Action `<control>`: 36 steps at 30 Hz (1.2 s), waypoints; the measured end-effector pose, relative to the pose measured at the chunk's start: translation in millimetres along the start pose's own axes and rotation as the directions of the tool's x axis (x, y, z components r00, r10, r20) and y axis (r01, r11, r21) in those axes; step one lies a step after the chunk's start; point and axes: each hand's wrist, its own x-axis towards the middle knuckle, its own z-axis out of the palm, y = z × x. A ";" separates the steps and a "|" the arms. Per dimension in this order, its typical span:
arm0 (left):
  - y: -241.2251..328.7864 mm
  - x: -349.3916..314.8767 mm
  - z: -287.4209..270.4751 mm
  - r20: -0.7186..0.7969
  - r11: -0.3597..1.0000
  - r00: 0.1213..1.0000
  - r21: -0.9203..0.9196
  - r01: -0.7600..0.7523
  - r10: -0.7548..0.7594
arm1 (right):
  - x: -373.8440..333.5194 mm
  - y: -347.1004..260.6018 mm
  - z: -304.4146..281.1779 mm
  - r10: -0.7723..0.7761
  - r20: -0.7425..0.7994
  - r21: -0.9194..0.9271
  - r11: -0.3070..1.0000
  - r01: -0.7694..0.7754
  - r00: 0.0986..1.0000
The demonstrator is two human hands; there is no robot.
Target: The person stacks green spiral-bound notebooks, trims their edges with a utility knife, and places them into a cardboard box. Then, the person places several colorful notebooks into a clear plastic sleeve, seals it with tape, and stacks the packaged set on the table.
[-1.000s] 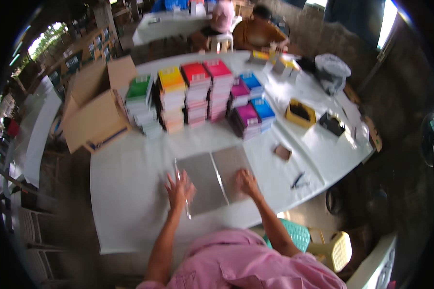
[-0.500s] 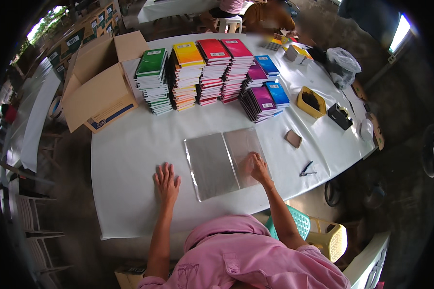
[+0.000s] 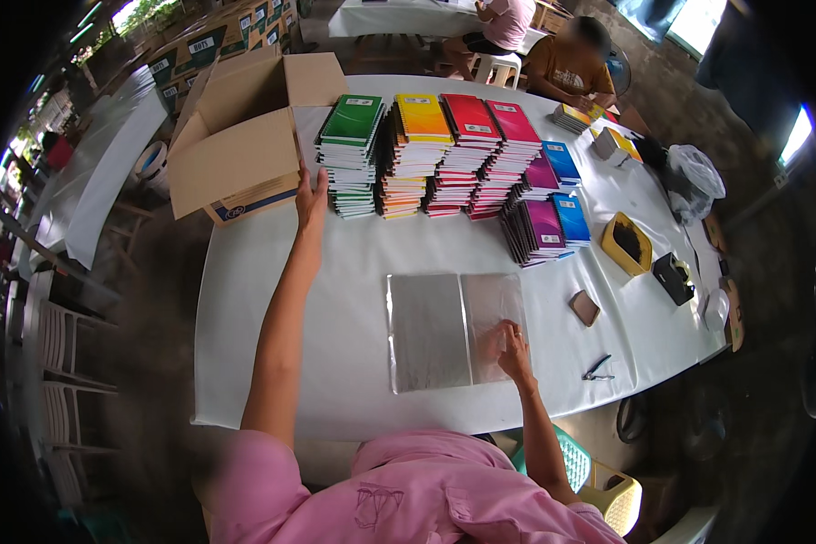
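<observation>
My left hand [image 3: 312, 195] is stretched far forward, between the cardboard box [image 3: 236, 163] and the left side of the green notebook stack [image 3: 352, 122]. Its thumb stands apart from the fingers, and nothing shows in it. Clear plastic covers [image 3: 429, 331] lie flat in front of me, with a lighter seam running down them. On their right part rests my right hand [image 3: 515, 352], its fingers bent and pinched at the plastic. Beside the green stack stand stacks of yellow [image 3: 422, 118], red [image 3: 470, 118] and pink notebooks [image 3: 514, 122].
Purple [image 3: 544, 222] and blue notebooks [image 3: 571, 218] stand right of the pink stack. Farther right are a yellow tub [image 3: 626, 245], a black tape dispenser [image 3: 674, 278], a small brown block [image 3: 585, 308] and nippers [image 3: 598, 368]. Another person [image 3: 571, 68] sits at the far edge.
My left hand has left the tabletop and reached forward to the green notebooks and the box. My right hand stays on the plastic covers. The view has shifted.
</observation>
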 end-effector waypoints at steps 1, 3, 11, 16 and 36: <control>-6.7 12.1 -6.6 -0.007 0.994 0.999 -0.094 -0.051 0.050 | 3.6 -4.0 3.2 -0.017 0.008 0.017 1.000 0.017 1.000; -7.0 10.4 13.8 0.024 0.977 0.997 -0.203 -0.073 0.080 | -1.0 3.9 -0.3 0.006 -0.002 -0.008 1.000 -0.006 1.000; 3.7 -18.3 52.8 -0.281 0.967 0.960 0.243 0.082 -0.011 | -3.8 4.7 -9.4 -0.016 0.079 -0.047 0.999 0.019 0.997; 19.2 -27.1 66.9 -0.395 0.922 0.919 0.358 0.145 0.009 | -6.9 14.6 -6.1 -0.039 0.068 -0.049 0.998 0.042 0.997; 54.1 -145.9 117.0 -0.076 0.944 0.961 0.223 -0.244 0.267 | 125.6 40.2 -137.6 -0.386 -0.208 0.015 0.917 0.398 0.899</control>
